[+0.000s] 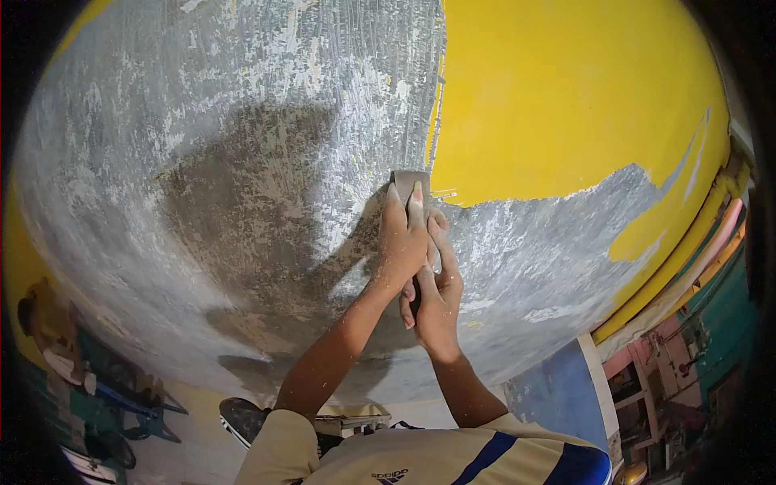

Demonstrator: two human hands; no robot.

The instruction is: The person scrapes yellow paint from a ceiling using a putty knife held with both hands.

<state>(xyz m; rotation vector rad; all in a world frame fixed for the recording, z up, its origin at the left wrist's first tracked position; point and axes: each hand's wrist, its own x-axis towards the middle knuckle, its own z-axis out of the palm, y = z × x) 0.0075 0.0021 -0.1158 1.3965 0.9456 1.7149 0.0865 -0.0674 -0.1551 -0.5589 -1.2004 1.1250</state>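
Note:
A flat metal scraper [409, 177] rests against a large curved panel, its blade at the edge between yellow paint [566, 97] and stripped grey surface [267, 178]. My left hand [401, 249] presses on the blade from the front with its fingers stretched along it. Lower down, my right hand [440, 311] is closed around the dark handle, with one or two fingers reaching up beside the blade. Curled paint shavings [444, 194] stick out just right of the blade. Pale dust covers both hands.
A person [52, 323] is at the far left, partly dark. Yellow pipe-like trim [671, 283] runs along the panel's right edge. A blue wall section [558, 396] and cluttered shelves [647, 388] stand at the lower right. My shoe [242, 419] shows below.

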